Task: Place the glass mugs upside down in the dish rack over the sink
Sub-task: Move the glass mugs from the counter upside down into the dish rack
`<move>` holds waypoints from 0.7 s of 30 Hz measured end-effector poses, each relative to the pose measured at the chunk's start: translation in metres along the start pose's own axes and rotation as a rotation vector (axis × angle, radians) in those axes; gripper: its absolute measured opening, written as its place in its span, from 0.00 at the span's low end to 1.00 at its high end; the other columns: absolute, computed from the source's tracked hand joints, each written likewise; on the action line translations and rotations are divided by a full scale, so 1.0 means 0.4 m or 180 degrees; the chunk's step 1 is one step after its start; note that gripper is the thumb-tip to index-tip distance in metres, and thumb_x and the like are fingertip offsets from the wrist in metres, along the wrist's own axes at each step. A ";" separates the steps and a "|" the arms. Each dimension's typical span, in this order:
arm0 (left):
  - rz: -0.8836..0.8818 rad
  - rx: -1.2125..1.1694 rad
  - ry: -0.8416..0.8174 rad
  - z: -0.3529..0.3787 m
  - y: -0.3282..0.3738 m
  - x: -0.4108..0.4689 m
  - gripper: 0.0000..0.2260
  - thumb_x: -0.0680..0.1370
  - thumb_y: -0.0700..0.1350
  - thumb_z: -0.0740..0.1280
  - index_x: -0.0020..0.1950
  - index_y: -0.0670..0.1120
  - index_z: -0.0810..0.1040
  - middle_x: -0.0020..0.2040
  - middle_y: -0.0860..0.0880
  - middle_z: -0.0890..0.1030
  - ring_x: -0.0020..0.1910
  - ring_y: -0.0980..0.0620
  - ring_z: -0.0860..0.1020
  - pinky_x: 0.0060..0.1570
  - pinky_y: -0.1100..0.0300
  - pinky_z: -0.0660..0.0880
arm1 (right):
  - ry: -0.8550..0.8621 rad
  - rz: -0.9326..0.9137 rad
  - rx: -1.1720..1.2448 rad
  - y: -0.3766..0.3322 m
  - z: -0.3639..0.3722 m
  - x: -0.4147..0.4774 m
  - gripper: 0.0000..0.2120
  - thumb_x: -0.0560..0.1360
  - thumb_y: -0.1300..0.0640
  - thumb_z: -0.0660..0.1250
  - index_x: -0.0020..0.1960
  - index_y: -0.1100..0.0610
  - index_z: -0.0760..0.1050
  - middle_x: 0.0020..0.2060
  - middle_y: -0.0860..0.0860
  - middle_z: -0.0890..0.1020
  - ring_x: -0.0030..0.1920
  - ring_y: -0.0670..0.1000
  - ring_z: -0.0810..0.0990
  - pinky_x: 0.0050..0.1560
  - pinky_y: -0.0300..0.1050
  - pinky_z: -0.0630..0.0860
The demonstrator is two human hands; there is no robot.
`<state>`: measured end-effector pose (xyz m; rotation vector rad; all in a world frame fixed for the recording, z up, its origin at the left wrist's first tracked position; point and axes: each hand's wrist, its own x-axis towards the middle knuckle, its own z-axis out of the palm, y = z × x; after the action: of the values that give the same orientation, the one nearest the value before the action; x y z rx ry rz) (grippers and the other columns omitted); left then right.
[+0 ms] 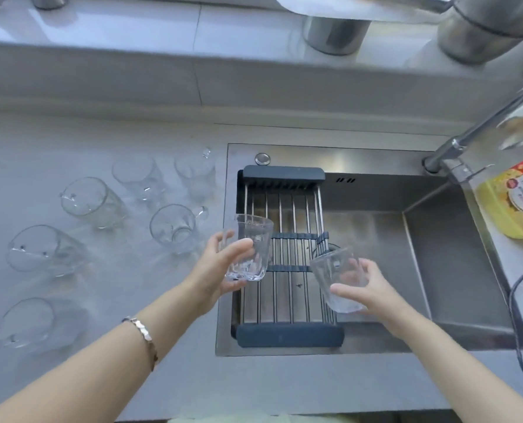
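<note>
The rack (284, 254) bars lie bare across the frame's middle, open from above. Six mugs (175, 228) crowd the tabletop (56, 141) at left; the tap (467, 138) juts over the sink (452, 270) at upper right.

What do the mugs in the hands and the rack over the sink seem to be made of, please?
The mugs: clear glass, glossy; the rack shows through them. The rack: shiny metal rods, likely stainless steel, with matte dark end pieces, probably plastic or rubber. The sink: brushed steel, with soft dull reflections.
</note>
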<state>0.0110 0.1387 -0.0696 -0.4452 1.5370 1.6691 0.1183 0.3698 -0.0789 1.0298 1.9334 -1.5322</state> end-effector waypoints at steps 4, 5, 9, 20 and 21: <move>-0.0226 0.0480 0.0068 0.049 0.051 0.049 0.21 0.75 0.47 0.68 0.64 0.46 0.64 0.58 0.43 0.75 0.53 0.46 0.78 0.42 0.55 0.77 | 0.0448 -0.0869 -0.1726 -0.142 -0.051 0.094 0.31 0.64 0.50 0.75 0.60 0.51 0.62 0.55 0.49 0.70 0.53 0.51 0.72 0.49 0.45 0.70; -0.0250 0.0641 0.0090 0.059 0.062 0.060 0.20 0.74 0.47 0.69 0.63 0.46 0.65 0.56 0.45 0.76 0.49 0.49 0.78 0.40 0.57 0.76 | 0.0523 -0.1101 -0.2083 -0.177 -0.053 0.128 0.31 0.64 0.48 0.75 0.61 0.50 0.64 0.55 0.49 0.72 0.54 0.52 0.73 0.50 0.46 0.72; -0.0332 0.1075 0.0162 0.077 0.082 0.102 0.15 0.75 0.50 0.67 0.57 0.50 0.66 0.45 0.53 0.75 0.40 0.56 0.75 0.40 0.60 0.73 | 0.0454 -0.1741 -0.3299 -0.267 -0.020 0.300 0.33 0.64 0.46 0.71 0.67 0.49 0.65 0.60 0.53 0.73 0.61 0.57 0.70 0.57 0.51 0.74; 0.0343 0.3334 0.0753 0.116 0.156 0.173 0.22 0.70 0.59 0.69 0.57 0.51 0.67 0.44 0.56 0.74 0.46 0.51 0.76 0.37 0.60 0.71 | 0.0249 -0.1574 -0.3886 -0.193 0.026 0.393 0.43 0.67 0.39 0.71 0.73 0.53 0.55 0.70 0.56 0.63 0.66 0.58 0.68 0.58 0.51 0.74; 0.0580 0.3932 0.0875 0.125 0.168 0.194 0.25 0.69 0.59 0.68 0.59 0.50 0.66 0.45 0.52 0.75 0.47 0.48 0.75 0.39 0.58 0.71 | 0.0297 -0.1596 -0.3666 -0.182 0.015 0.378 0.43 0.67 0.39 0.70 0.73 0.53 0.54 0.71 0.55 0.61 0.67 0.58 0.67 0.59 0.51 0.74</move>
<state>-0.0738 0.2148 -0.0715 0.1540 2.4955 0.5098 -0.0321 0.3976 -0.1487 0.1026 2.6627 -0.3023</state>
